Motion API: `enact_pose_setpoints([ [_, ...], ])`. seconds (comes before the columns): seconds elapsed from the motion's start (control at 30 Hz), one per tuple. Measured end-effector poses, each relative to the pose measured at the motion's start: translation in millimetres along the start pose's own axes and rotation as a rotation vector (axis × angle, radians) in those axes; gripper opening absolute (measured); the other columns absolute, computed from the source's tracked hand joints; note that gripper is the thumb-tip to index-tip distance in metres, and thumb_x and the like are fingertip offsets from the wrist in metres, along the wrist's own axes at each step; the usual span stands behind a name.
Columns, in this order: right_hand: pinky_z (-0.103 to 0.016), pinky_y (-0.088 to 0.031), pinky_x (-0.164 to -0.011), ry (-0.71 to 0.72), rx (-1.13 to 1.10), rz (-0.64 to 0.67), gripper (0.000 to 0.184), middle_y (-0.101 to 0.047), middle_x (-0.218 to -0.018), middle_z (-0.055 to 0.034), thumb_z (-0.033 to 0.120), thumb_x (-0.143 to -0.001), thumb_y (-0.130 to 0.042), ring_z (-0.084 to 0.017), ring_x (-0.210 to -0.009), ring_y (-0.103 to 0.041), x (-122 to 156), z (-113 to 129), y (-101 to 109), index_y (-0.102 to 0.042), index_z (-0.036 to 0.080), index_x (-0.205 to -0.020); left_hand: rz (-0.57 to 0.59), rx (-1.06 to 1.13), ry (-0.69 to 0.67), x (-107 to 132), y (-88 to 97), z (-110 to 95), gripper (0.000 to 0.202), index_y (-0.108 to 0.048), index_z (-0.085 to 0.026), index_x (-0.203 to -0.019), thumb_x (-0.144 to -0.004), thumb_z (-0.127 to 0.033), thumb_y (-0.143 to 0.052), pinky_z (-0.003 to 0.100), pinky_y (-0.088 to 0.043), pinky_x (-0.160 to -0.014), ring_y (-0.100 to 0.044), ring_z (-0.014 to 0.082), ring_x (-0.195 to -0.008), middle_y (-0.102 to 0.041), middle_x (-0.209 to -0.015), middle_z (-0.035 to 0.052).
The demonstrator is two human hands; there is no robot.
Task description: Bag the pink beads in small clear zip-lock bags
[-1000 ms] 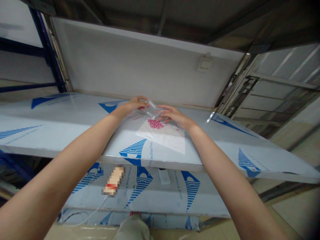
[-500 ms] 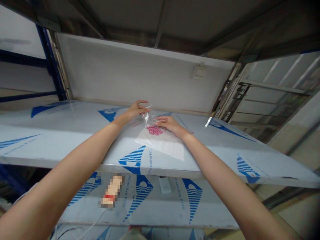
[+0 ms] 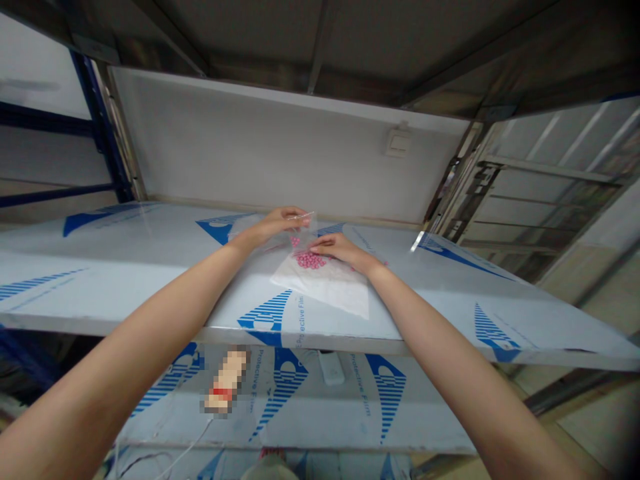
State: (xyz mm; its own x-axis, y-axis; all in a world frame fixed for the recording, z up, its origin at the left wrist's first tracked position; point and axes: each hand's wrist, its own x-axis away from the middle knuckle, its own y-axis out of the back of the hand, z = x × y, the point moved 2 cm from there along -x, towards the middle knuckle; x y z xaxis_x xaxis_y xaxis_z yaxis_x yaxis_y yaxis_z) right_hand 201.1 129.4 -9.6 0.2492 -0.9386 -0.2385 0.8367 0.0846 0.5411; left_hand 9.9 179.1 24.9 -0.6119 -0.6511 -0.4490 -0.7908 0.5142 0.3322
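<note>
In the head view my left hand (image 3: 281, 220) is closed on the top edge of a small clear plastic bag (image 3: 306, 227), which it holds up off the shelf. Several pink beads (image 3: 295, 241) show low in the bag. Just below lies a pile of pink beads (image 3: 311, 260) on a white, see-through sheet (image 3: 340, 291). My right hand (image 3: 336, 245) is at the pile's upper right, close to the bag. Its fingers are pinched together, and what lies between their tips is too small to make out.
The shelf (image 3: 165, 267) is covered in blue-printed protective film. A few stray beads lie right of my right wrist. On the lower level are a white box-like device (image 3: 331, 369) and a blurred-out object (image 3: 227, 381) with a cable. A metal shelf (image 3: 360, 47) hangs overhead.
The bag is now spread wider and sits slightly right, with beads visible in it. My left fingers have closed more around its edge. My right fingers have drawn together.
</note>
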Motion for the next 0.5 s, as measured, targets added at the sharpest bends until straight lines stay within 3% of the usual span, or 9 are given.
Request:
enact_pose_setpoints([
  [0.27,-0.034,-0.05,-0.085,0.019,0.086,-0.012,0.014,-0.075,-0.091,-0.0071,0.029,-0.076,-0.074,-0.019,-0.083,-0.066,2,2,5,-0.077,0.018,-0.086,-0.002,-0.046,0.021,3,-14.4,-13,0.033,-0.064,-0.018,-0.105,-0.077,-0.033,-0.07,0.032,-0.046,-0.084,-0.059,0.0218,-0.102,-0.066,-0.109,0.0094],
  [0.4,-0.033,-0.049,-0.084,0.011,0.112,0.021,0.014,-0.075,-0.089,-0.0065,0.027,-0.075,-0.074,-0.019,-0.083,-0.066,2,4,4,-0.077,0.018,-0.086,-0.036,-0.085,0.022,5,-25.3,-13,0.041,-0.055,-0.022,-0.118,-0.083,-0.041,-0.064,0.037,-0.042,-0.096,-0.053,0.0244,-0.116,-0.059,-0.124,0.0104],
  [0.5,-0.032,-0.049,-0.084,0.02,0.121,0.036,0.015,-0.075,-0.088,-0.0055,0.027,-0.076,-0.073,-0.019,-0.082,-0.066,1,3,4,-0.077,0.017,-0.086,-0.071,-0.123,-0.073,4,-34.1,-12,0.045,-0.045,-0.02,-0.125,-0.091,-0.048,-0.05,0.037,-0.039,-0.101,-0.051,0.0227,-0.12,-0.055,-0.126,0.0123],
])
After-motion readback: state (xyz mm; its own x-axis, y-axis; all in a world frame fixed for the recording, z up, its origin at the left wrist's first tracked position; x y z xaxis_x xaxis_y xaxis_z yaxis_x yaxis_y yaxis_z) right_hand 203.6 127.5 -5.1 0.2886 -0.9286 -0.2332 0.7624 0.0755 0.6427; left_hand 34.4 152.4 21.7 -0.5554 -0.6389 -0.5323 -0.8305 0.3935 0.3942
